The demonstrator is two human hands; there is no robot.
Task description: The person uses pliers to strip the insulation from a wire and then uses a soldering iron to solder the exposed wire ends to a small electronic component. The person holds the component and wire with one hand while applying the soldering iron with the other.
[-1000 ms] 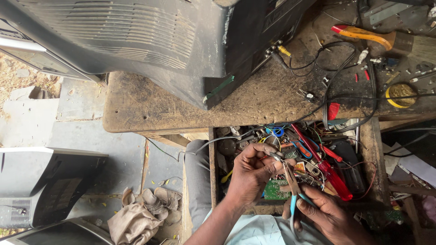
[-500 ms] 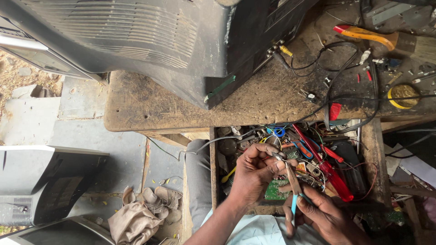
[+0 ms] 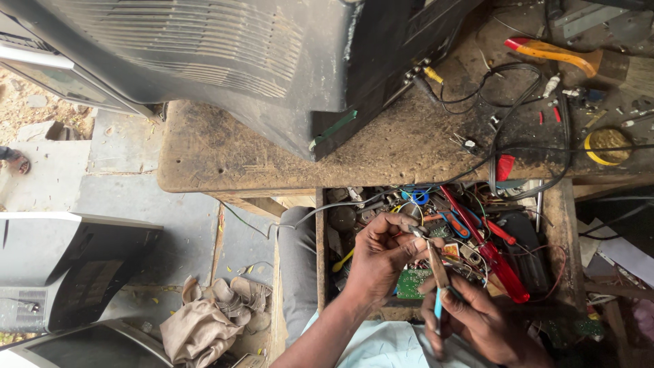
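My left hand point(image 3: 381, 255) hovers over an open wooden drawer point(image 3: 319, 259) full of parts and pinches a small metal part point(image 3: 415, 230) between thumb and fingertips. My right hand point(image 3: 480, 324) sits just below and to the right, gripping a pair of pliers with light blue handles point(image 3: 438, 272). The plier jaws reach up to the small part in the left fingers. A green circuit board point(image 3: 412, 283) lies in the drawer under both hands, partly hidden by them.
A large dark television casing point(image 3: 259, 75) lies on the worn wooden bench point(image 3: 272, 153). Black cables point(image 3: 518, 102), a brush point(image 3: 579, 61) and a yellow tape roll point(image 3: 608, 144) lie at the right. Red-handled tools point(image 3: 494, 255) fill the drawer. Another television point(image 3: 68, 266) and rags point(image 3: 204, 320) sit on the floor at the left.
Both hands stay over the drawer, shifted slightly. The pliers remain at the small part in my left fingers.
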